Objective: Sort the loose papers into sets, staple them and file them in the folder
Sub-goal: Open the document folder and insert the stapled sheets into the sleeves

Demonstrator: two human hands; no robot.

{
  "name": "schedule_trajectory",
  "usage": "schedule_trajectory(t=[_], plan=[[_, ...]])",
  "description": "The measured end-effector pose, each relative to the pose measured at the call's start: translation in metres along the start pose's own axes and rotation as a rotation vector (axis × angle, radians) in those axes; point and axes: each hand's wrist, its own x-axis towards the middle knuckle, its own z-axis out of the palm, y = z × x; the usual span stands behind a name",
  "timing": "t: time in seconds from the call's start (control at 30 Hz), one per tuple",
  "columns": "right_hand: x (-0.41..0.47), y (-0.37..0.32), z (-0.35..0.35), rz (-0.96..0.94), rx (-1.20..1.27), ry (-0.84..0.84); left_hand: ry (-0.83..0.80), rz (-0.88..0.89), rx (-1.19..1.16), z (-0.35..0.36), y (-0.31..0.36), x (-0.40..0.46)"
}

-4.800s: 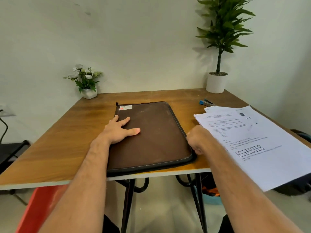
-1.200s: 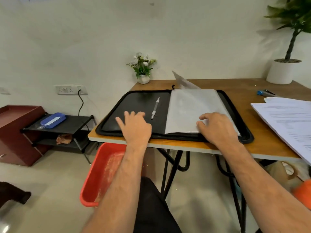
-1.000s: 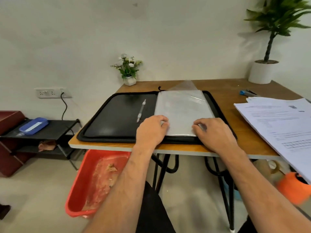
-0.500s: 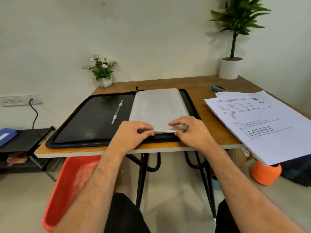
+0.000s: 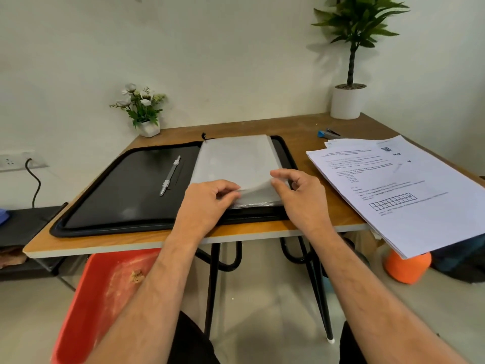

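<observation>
The thin, limp, likely slippery plastic sleeves [image 5: 233, 164] of the open folder [image 5: 126, 185] are pinched at their near edge by left hand [image 5: 207, 203] and right hand [image 5: 301, 195], where they are best lifted singly.

The folder [image 5: 126, 190] is black inside, its sleeves [image 5: 233, 164] translucent grey. The papers [image 5: 409, 190] are white with black print and a grid. The bench [image 5: 301, 127] is brown woodgrain; the stapler [image 5: 326, 134] is blue.

Your forearms are bare from the elbows down, with no sleeves, watch, rings or gloves showing. Your left hand [image 5: 207, 203] and right hand [image 5: 301, 198] are uncovered, the nails short. Dark trousers [image 5: 191, 340] cover both your thighs at the bottom edge.
</observation>
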Motion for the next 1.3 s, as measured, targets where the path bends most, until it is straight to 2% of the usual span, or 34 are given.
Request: schedule_trajectory(t=[0.1,0.2,0.33,0.43,0.6,0.77,0.83,0.93,1.0,1.1,1.23,1.3], plan=[[-0.001,-0.003,0.001,0.009,0.003,-0.018,0.080,-0.007,-0.094,-0.002,0.000,-0.002],[-0.003,-0.004,0.000,0.017,-0.019,-0.015,0.083,0.128,0.108,-0.001,-0.001,-0.005],[-0.004,-0.008,-0.002,0.038,0.022,0.008,0.035,0.261,0.244,0.002,0.003,-0.008],[-0.004,-0.008,-0.001,0.043,0.028,0.007,0.030,0.180,0.201,0.002,0.002,-0.007],[-0.005,-0.006,-0.001,0.055,0.049,0.039,0.050,-0.145,-0.200,-0.006,0.002,0.002],[-0.003,-0.005,0.002,0.057,0.051,0.075,0.111,-0.203,-0.428,-0.009,-0.006,0.003],[-0.002,-0.006,0.003,0.070,0.029,0.067,0.123,-0.100,-0.328,-0.006,-0.006,0.002],[-0.002,-0.006,0.007,0.078,-0.042,0.040,0.010,0.172,0.074,0.002,-0.005,0.000],[-0.001,-0.005,0.008,0.080,-0.062,0.031,-0.057,0.286,0.268,0.007,-0.008,0.000],[-0.002,-0.007,0.005,0.087,-0.003,0.063,-0.057,0.314,0.375,0.009,-0.008,0.003],[-0.006,-0.008,0.004,0.069,0.060,0.071,0.106,0.442,0.497,0.012,-0.003,-0.003],[-0.006,-0.008,0.004,0.065,0.071,0.075,0.131,0.511,0.521,0.013,-0.003,-0.004]])
